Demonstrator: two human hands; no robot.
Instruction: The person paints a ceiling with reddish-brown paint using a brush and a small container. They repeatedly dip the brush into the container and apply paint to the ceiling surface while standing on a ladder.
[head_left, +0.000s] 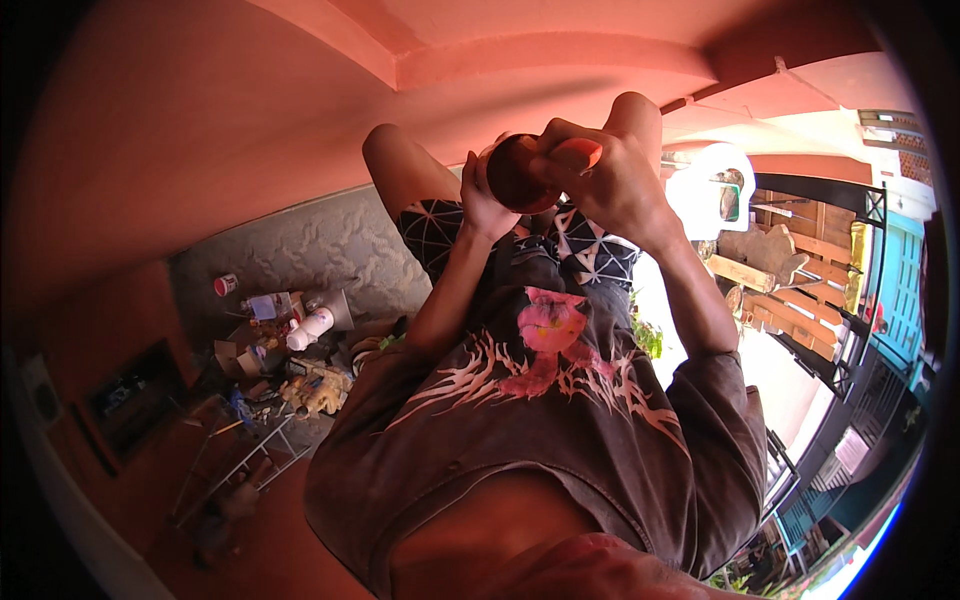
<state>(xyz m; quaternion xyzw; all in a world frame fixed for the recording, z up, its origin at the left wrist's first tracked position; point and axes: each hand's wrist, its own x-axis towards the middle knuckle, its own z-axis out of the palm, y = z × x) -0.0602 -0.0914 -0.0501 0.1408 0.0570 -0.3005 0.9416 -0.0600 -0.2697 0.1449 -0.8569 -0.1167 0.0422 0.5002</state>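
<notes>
Above my lap, between my raised knees, is a dark reddish-brown, round, hollow vessel (pixel 515 180), its open mouth facing me. The fingers of my left hand (pixel 484 207) wrap round its left side and hold it. My right hand (pixel 622 185) is closed at the vessel's right rim, its fingertips near the mouth. From its grip sticks out a smooth orange rounded end (pixel 579 153), like a tool's handle; whatever lies beyond it is hidden by the fingers.
A white plastic chair (pixel 708 205) stands right of my knee, with wooden planks (pixel 815 270) and a dark metal gate (pixel 860 350) beyond. Along the left wall are a white bottle (pixel 311 328), cardboard boxes (pixel 237 355), mixed clutter and a metal frame (pixel 250 470).
</notes>
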